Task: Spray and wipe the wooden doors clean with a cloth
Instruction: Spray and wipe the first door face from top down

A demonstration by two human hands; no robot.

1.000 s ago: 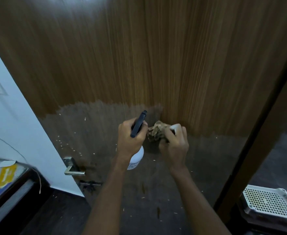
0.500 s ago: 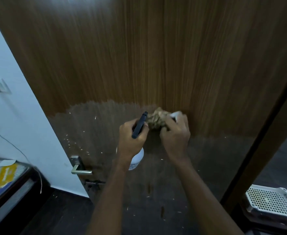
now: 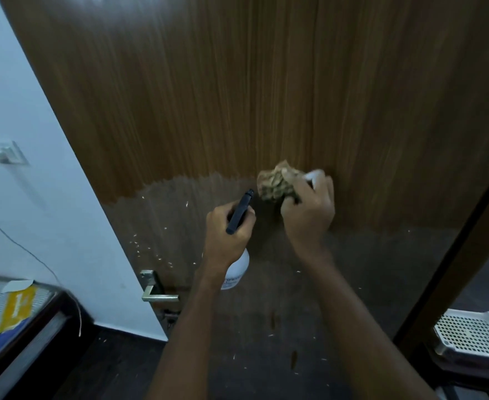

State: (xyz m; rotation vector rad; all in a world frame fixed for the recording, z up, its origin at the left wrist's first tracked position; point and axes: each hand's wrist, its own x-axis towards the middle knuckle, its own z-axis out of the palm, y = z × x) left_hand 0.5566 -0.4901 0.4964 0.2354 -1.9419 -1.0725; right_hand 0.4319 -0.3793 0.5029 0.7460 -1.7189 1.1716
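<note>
A wooden door fills the view; its upper part is warm brown grain, its lower part darker and dull with pale specks. My left hand grips a white spray bottle with a black nozzle pointing up toward the door. My right hand holds a crumpled tan cloth against the door, right at the line between the bright and dark areas. The two hands are close together.
A metal door handle juts out at the door's left edge. A white wall with a socket is on the left, a dark cabinet with a yellow packet below it. A white perforated basket sits at lower right beside the dark door frame.
My right hand has slid the cloth upward and a little right on the door. The left hand with the bottle has stayed below it, and the view has shifted slightly.
</note>
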